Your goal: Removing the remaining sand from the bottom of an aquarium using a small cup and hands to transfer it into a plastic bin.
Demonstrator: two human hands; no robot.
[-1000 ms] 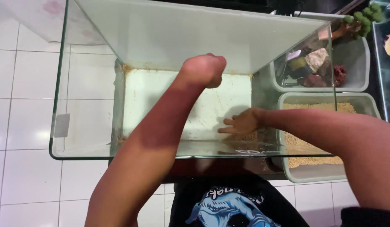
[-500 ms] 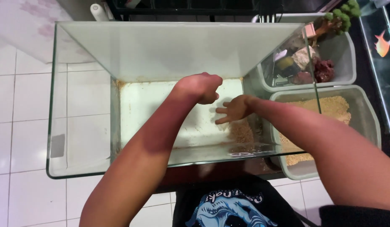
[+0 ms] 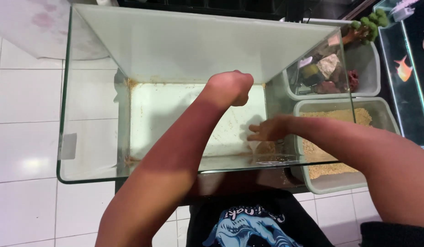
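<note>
I am spreading loose tan sand (image 3: 267, 148) across the floor of the clear rectangular glass tank (image 3: 97, 114) with my right hand (image 3: 267, 130), fingers flat and released. My left hand (image 3: 230, 87) is hanging clenched, grasping nothing visible. Sand is judged light, free-flowing; the glass fragile, slippery, best gripped by its rims.

Both hands inside the glass tank (image 3: 84, 114) — two tubs (image 3: 372, 87) right of it.
</note>
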